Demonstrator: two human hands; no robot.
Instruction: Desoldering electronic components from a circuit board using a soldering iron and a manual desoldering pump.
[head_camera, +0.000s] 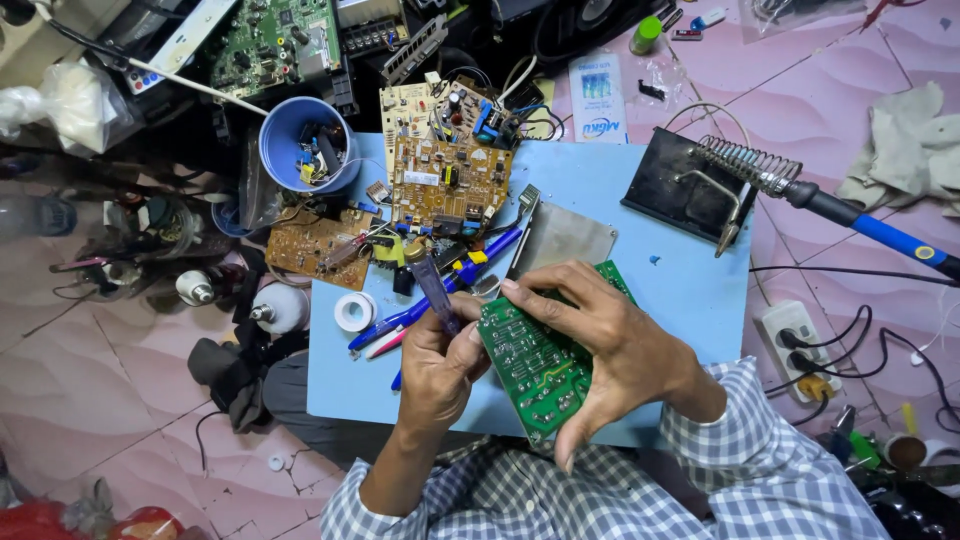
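While right hand grips green circuit board | left hand beside, closed on tool.

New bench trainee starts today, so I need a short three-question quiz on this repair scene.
1. True or false: the right hand holds the green circuit board.
2. Which does the left hand hold against that board? A) a slim purple tool B) a roll of white tape C) a blue cup
3. Fill in: the soldering iron rests in a coiled ____ stand.

Key: 1 true; 2 A; 3 wire.
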